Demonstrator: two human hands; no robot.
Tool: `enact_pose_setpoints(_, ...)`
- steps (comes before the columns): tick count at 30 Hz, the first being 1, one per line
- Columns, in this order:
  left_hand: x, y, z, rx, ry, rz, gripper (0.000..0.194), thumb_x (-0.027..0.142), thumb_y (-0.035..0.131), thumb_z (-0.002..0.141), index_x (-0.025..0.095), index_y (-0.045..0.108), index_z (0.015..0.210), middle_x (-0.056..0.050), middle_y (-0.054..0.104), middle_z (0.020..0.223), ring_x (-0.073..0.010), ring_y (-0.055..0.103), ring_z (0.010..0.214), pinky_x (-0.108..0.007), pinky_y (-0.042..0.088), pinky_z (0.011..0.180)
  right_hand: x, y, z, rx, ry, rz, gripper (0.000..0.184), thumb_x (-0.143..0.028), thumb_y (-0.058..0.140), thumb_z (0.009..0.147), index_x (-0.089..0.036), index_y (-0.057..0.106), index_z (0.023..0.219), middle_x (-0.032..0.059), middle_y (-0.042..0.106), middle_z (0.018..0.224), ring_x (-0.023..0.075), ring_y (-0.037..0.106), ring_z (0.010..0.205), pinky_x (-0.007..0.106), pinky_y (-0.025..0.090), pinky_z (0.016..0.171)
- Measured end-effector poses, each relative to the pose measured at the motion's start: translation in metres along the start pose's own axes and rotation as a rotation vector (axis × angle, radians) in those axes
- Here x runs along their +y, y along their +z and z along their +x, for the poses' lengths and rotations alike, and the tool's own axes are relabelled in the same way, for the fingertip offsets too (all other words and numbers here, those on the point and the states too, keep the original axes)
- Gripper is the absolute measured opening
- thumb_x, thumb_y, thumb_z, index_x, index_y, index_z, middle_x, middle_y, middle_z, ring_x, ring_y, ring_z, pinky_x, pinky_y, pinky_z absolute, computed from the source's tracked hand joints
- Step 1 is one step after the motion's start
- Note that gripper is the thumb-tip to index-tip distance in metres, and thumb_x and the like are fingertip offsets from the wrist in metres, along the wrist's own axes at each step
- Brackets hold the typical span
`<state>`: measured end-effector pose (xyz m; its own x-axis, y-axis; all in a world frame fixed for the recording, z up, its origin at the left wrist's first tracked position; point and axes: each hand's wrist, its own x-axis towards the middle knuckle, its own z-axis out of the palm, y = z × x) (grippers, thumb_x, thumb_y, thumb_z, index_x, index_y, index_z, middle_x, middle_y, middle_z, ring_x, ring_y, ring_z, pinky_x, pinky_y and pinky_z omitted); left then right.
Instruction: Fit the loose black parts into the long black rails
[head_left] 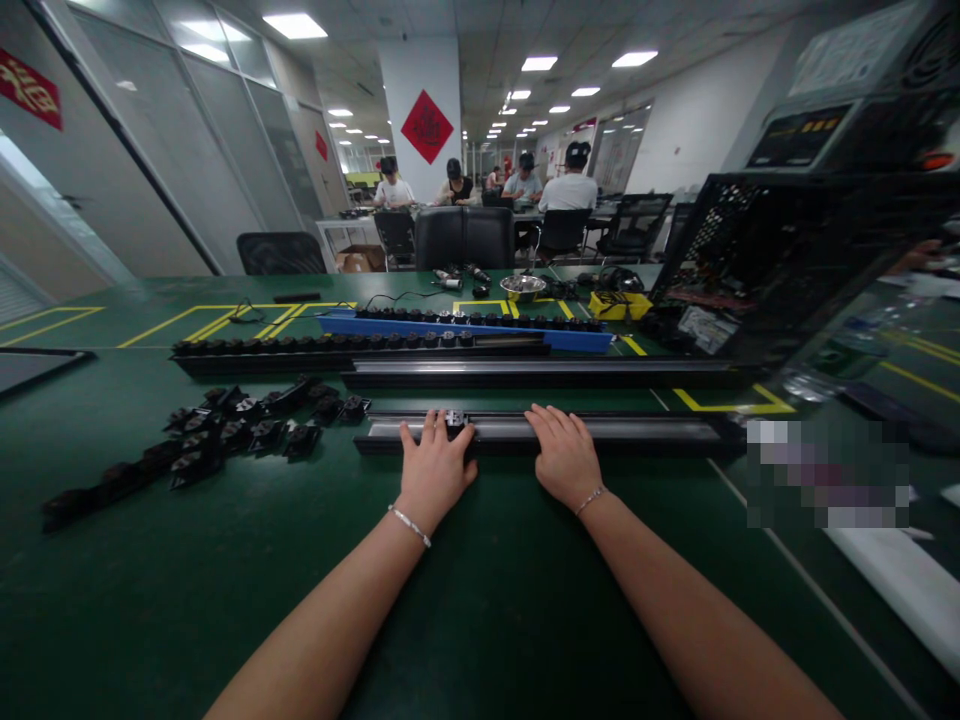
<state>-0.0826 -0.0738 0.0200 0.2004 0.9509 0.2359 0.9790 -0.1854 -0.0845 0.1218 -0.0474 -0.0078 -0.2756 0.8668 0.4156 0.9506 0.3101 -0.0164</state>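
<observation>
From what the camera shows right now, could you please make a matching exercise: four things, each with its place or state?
1. Person's left hand
2. Person's right hand
3. Round shiny metal bowl
4. Long blue strip

A. Beyond the blue strip, on the green table
B. On the nearest long black rail, right of the small black-and-silver piece
C. Along it, a row of small dark parts
D. At the small black-and-silver piece

Pairs: 1-D, 2-B, 3-A, 4-C
</observation>
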Motion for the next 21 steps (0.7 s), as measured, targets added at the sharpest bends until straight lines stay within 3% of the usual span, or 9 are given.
enact_pose_setpoints(8, -0.024, 0.002, -0.008, 0.012, -0.054, 0.029, 0.051, 0.043, 0.05, 0.081, 0.03, 0.047, 0.13, -0.016, 0.041, 0.143, -0.0337, 0.028, 0.136, -0.061, 0.019, 0.104, 0.0, -0.001, 0.0, 0.006, -0.007, 0.001, 0.056, -0.012, 0.043, 0.075, -0.018, 0.05, 0.13, 0.0045, 0.05, 0.137, 0.0205, 0.04, 0.125, 0.037, 0.022, 0.106)
enact_pose_setpoints(21, -0.044, 0.006, -0.013, -0.005, -0.121, 0.034, 0.051, 0.044, 0.048, 0.082, 0.032, 0.046, 0.131, -0.014, 0.039, 0.144, -0.0325, 0.032, 0.134, -0.057, 0.025, 0.104, 0.001, -0.001, 0.0, 0.01, -0.01, 0.012, 0.055, -0.012, 0.043, 0.075, -0.018, 0.05, 0.13, 0.0042, 0.05, 0.137, 0.0203, 0.04, 0.126, 0.037, 0.022, 0.105)
